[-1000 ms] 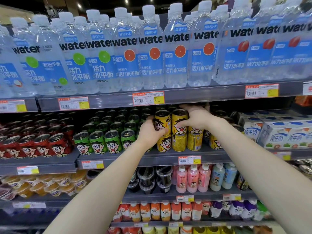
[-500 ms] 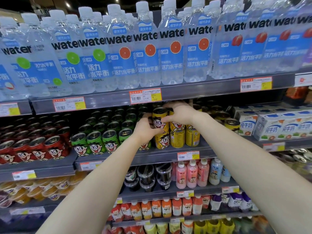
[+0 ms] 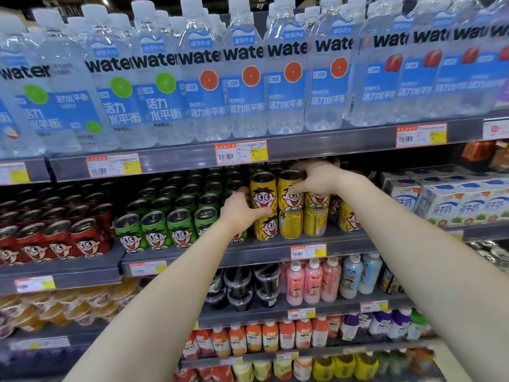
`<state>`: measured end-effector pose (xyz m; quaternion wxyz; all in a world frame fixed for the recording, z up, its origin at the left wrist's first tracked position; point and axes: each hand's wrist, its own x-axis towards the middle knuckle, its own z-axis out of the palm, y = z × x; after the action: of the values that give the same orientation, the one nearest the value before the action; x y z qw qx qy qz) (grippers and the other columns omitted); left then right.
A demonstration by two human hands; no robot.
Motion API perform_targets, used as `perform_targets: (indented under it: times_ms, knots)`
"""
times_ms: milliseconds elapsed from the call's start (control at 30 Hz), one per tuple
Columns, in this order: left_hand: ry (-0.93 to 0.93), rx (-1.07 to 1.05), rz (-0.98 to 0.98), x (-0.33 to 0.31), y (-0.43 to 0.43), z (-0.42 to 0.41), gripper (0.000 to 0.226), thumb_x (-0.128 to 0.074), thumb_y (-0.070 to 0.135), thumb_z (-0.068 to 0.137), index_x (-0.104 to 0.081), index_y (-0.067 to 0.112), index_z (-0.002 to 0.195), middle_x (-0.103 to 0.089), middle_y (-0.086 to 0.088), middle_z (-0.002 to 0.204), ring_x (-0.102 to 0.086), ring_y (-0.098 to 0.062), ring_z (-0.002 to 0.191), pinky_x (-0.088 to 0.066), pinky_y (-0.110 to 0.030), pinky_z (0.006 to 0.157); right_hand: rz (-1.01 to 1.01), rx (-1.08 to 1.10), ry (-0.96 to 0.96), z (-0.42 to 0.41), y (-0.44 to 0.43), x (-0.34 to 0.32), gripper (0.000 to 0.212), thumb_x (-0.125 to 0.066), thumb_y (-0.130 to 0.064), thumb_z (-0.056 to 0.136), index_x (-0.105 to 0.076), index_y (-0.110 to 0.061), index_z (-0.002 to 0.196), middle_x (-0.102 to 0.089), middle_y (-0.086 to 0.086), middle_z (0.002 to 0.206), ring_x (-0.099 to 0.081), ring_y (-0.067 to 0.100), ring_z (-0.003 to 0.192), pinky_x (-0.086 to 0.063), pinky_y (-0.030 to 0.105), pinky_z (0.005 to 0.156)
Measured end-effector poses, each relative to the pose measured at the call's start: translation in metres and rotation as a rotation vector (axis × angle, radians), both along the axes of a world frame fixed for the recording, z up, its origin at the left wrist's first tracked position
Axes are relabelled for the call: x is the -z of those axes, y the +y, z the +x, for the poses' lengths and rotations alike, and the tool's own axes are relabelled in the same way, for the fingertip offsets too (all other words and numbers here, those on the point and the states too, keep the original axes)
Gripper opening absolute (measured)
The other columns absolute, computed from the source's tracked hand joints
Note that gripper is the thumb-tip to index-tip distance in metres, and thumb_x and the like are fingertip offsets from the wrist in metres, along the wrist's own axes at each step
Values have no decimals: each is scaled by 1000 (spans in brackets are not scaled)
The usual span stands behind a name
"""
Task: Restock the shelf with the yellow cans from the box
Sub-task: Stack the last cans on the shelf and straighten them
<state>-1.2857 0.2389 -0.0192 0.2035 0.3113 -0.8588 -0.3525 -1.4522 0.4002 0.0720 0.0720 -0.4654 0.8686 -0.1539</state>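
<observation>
Left hand (image 3: 242, 210): fingers curled round the base of an upright yellow can (image 3: 263, 193), stacked second-tier on the shelf (image 3: 248, 250). Just right, the right hand (image 3: 316, 180) grasps the neighbouring can (image 3: 289, 194) from above. Both cans' long axes are vertical. Box not visible.

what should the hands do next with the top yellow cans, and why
Probably release and pull both hands back. The left hand holds the top-left yellow can and the right hand grips the neighbouring can; both cans look upright and seated on the lower yellow cans, so they seem placed.
</observation>
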Motion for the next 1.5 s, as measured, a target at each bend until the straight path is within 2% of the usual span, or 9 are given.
perform_targets:
  times_ms: [133, 233, 467, 733, 967, 1133, 1267, 1367, 1500]
  knots:
    - [-18, 12, 1, 3, -5, -1, 95, -79, 78, 44, -63, 26, 122, -73, 9, 114, -69, -17, 105, -58, -46, 93, -49, -8, 4, 0, 0, 7, 75, -71, -56, 84, -44, -29, 149, -50, 2, 149, -46, 25, 135, -35, 32, 110]
    - [-25, 19, -1, -2, -3, 2, 96, -78, 78, 44, -63, 25, 123, -73, 7, 116, -69, -17, 107, -58, -46, 94, -65, 2, 15, -3, 1, 12, 79, -69, -65, 80, -45, -33, 148, -51, -1, 148, -45, 26, 137, -31, 49, 117]
    - [-18, -76, -56, 3, 7, 2, 97, -79, 78, 48, -58, 25, 127, -69, 5, 122, -65, -21, 115, -54, -46, 99, -205, 50, -166, -25, 25, 14, 91, -78, -52, 79, -33, -27, 154, -44, 4, 153, -45, 25, 137, -38, 28, 104]
    - [175, -345, -228, 30, 64, 5, 68, -87, 62, 63, -57, 23, 110, -53, 7, 103, -52, -18, 103, -33, -37, 88, -330, 15, -322, -46, 38, 39, 90, -84, -39, 76, -39, -22, 152, -55, 1, 142, -56, 19, 125, -46, 33, 104]
    - [114, -416, -106, 53, 100, -4, 44, -79, 60, 77, -51, 28, 89, -60, 10, 86, -60, -16, 84, -51, -44, 87, -433, 82, -408, -31, 43, 71, 87, -88, -22, 70, -37, -11, 140, -63, 2, 117, -60, 22, 109, -49, 37, 96]
    - [94, -375, 1, 55, 122, -15, 29, -77, 49, 86, -62, 26, 95, -64, 14, 82, -64, -12, 83, -56, -36, 77, -486, 225, -477, -18, 39, 115, 86, -83, -16, 74, -33, -7, 144, -62, 10, 128, -61, 30, 114, -53, 42, 95]
    - [115, -327, 57, 58, 134, -20, 26, -78, 45, 87, -63, 25, 98, -66, 11, 81, -64, -8, 81, -58, -38, 79, -570, 266, -513, -17, 39, 134, 68, -81, -13, 77, -49, -10, 137, -67, 5, 116, -63, 24, 108, -52, 39, 95]
    - [118, -304, 84, 62, 139, -19, 25, -78, 42, 88, -62, 26, 100, -67, 10, 80, -65, -7, 81, -58, -40, 82, -595, 275, -529, -15, 43, 137, 76, -83, -18, 77, -46, -8, 143, -64, 7, 127, -62, 26, 116, -50, 43, 101]
    - [166, -263, 92, 65, 142, -19, 21, -76, 38, 91, -61, 28, 101, -67, 9, 81, -66, -9, 80, -58, -44, 83, -622, 305, -503, -15, 45, 143, 73, -86, -24, 77, -49, -6, 137, -65, 8, 126, -63, 23, 112, -47, 31, 89]
